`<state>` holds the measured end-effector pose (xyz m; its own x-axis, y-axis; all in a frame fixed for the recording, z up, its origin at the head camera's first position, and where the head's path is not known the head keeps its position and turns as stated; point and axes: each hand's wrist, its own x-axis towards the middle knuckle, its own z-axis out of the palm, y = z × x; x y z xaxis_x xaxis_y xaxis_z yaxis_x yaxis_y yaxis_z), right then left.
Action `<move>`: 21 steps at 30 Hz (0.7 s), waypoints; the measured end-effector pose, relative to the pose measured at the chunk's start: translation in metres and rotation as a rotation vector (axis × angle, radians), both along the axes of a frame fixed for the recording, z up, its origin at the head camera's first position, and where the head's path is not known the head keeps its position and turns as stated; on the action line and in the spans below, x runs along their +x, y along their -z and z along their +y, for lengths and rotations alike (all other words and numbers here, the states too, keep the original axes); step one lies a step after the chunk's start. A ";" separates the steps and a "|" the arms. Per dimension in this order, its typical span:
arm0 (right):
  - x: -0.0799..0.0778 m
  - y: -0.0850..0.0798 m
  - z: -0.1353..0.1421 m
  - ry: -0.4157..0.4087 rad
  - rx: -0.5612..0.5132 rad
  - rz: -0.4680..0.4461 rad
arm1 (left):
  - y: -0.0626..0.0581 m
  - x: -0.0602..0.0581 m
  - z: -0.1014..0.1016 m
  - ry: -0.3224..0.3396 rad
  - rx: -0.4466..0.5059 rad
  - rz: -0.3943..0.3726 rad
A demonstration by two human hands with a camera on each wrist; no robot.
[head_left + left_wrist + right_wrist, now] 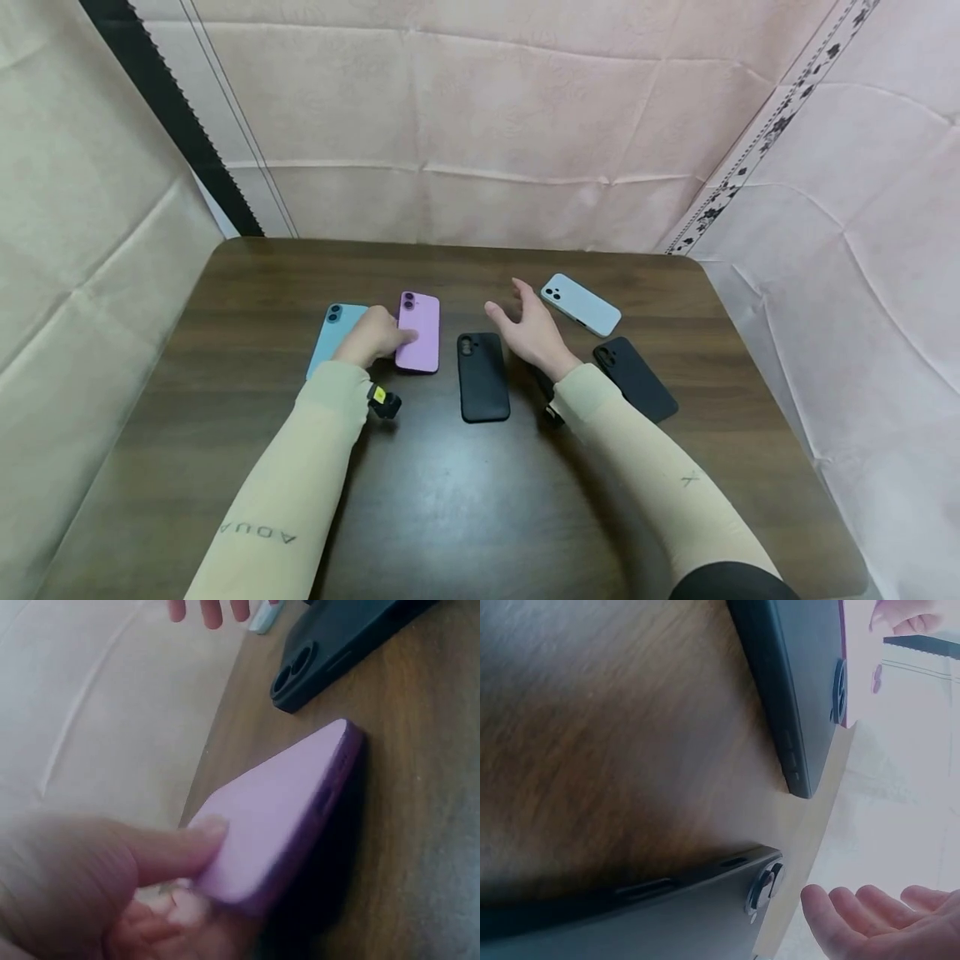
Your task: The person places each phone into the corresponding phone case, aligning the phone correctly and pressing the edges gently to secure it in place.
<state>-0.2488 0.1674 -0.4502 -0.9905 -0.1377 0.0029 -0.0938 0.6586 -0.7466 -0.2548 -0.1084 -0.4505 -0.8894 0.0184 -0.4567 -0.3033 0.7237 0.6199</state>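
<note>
Head: left hand [375, 337] pinching purple rounded-rectangular phone [422, 333] at brown wood-grain surface [420, 500], between sky-blue rectangular phone [330, 336] and black rectangular phone [483, 379]. Right hand [534, 333] — thumb and fingers spread — near pale-blue rectangular phone [581, 305].

Left wrist: thumb [176, 851] on purple phone's face, fingers [184, 926] beneath.

Right wrist: right hand's fingers extended, black phone beyond — purple phone behind it.

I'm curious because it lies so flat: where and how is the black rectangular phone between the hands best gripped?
Probably pinch the black rectangular phone by both long edges, mid-length, the right hand coming from its right: it lies flat on the brown wood-grain table, bare along that side.
</note>
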 end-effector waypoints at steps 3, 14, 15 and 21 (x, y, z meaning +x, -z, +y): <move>0.002 -0.001 0.000 0.005 -0.008 0.001 | -0.001 0.003 -0.003 -0.002 0.078 0.013; 0.018 -0.011 -0.010 -0.110 -0.435 -0.220 | -0.009 0.034 0.003 -0.018 0.435 0.104; 0.018 -0.012 -0.011 -0.122 -0.511 -0.266 | -0.009 0.037 0.005 -0.012 0.465 0.103; 0.021 -0.016 -0.017 -0.155 -0.685 -0.415 | -0.012 0.047 0.018 -0.006 0.596 0.101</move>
<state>-0.2283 0.1507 -0.4337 -0.8991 -0.3744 -0.2269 0.2268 0.0451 -0.9729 -0.2079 -0.0899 -0.4389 -0.9287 0.2401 -0.2827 -0.2251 0.2412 0.9440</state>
